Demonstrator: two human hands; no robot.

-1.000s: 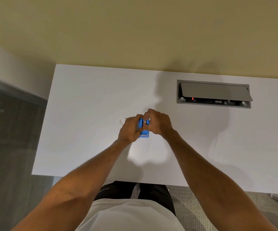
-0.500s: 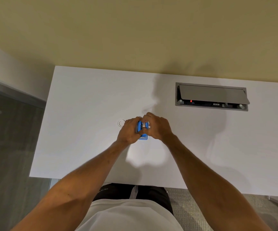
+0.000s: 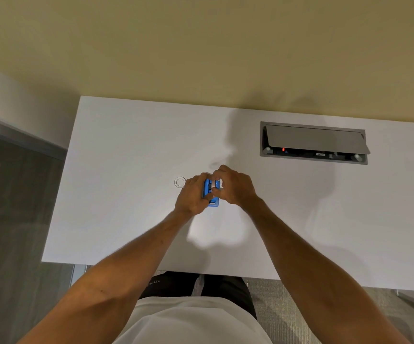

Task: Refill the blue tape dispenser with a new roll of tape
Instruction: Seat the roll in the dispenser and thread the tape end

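Observation:
The small blue tape dispenser stands on the white desk between my two hands. My left hand wraps its left side and holds it steady. My right hand pinches a whitish roll of tape at the dispenser's open top, the roll partly sunk into the blue body. Fingers hide most of the roll and the dispenser's far end. A clear empty tape ring lies flat on the desk just left of my left hand.
A grey cable hatch with its lid raised sits in the desk at the back right. The desk's left edge drops to a dark floor. A yellow wall runs behind the desk.
Both hands have stayed on the dispenser. The fingers of my right hand have shifted slightly over the roll at the top. The camera view has drifted a little.

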